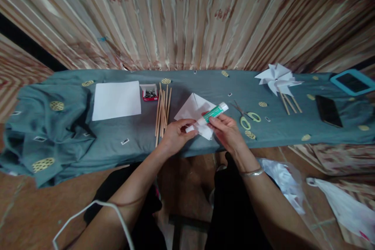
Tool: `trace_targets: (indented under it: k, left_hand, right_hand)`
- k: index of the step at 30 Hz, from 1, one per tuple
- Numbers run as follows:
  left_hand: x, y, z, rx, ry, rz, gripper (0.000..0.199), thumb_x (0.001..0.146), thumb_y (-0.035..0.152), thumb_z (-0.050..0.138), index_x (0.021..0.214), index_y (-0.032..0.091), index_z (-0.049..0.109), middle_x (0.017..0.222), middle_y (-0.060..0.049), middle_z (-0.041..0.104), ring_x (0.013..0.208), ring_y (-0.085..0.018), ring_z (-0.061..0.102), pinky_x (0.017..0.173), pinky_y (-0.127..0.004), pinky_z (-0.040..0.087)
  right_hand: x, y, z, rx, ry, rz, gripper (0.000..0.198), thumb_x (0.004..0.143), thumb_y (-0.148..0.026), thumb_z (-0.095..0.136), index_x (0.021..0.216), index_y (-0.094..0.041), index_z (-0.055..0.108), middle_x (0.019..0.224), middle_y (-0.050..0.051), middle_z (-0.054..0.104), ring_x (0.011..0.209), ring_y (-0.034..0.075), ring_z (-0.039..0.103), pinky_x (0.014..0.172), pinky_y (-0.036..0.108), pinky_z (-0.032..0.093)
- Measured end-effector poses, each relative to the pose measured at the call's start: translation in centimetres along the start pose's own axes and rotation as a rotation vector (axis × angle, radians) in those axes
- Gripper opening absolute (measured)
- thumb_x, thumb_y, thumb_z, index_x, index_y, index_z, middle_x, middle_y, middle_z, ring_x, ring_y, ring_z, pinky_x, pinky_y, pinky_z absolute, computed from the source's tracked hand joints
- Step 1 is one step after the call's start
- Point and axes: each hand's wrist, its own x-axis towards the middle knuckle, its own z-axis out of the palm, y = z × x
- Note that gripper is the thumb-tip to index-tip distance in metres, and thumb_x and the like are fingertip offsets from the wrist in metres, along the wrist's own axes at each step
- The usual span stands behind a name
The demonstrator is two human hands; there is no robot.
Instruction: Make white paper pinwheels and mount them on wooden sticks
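Note:
My right hand is closed around a green and white glue stick, which is tilted with its left end toward my other hand. My left hand pinches a small white piece that looks like the glue stick's cap, partly hidden by the fingers. Under both hands lies a square of white paper with cut or fold lines running in from its corners. Green-handled scissors rest just right of my right hand, blades spread. A bundle of wooden sticks lies left of the paper.
Blank white paper and a red box of small metal pins are at the left. White paper pinwheels on sticks, a dark phone and a blue-framed device are at the right. Green cloth covers the narrow table.

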Motion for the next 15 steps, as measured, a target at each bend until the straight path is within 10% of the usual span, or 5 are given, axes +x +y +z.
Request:
trace_targets:
  k: [6, 15]
  left_hand:
    - [0.9, 0.3, -1.9, 0.229, 0.156, 0.082, 0.038, 0.076, 0.035, 0.069, 0.108, 0.016, 0.07, 0.106, -0.009, 0.071, 0.091, -0.02, 0.067, 0.078, -0.031, 0.055]
    - [-0.3, -1.6, -11.2, 0.859, 0.427, -0.002, 0.03, 0.078, 0.03, 0.065, 0.106, 0.02, 0.069, 0.107, -0.007, 0.07, 0.092, -0.024, 0.065, 0.09, -0.042, 0.053]
  right_hand:
    - [2.1, -0.3, -2.9, 0.083, 0.122, -0.086, 0.024, 0.064, -0.039, 0.085, 0.077, -0.025, 0.071, 0.08, -0.003, 0.074, 0.069, 0.011, 0.065, 0.071, 0.025, 0.057]
    - [3.3, -0.6, -3.7, 0.112, 0.124, -0.068, 0.022, 0.063, -0.034, 0.086, 0.075, -0.023, 0.071, 0.078, -0.004, 0.072, 0.068, 0.01, 0.065, 0.071, 0.024, 0.058]
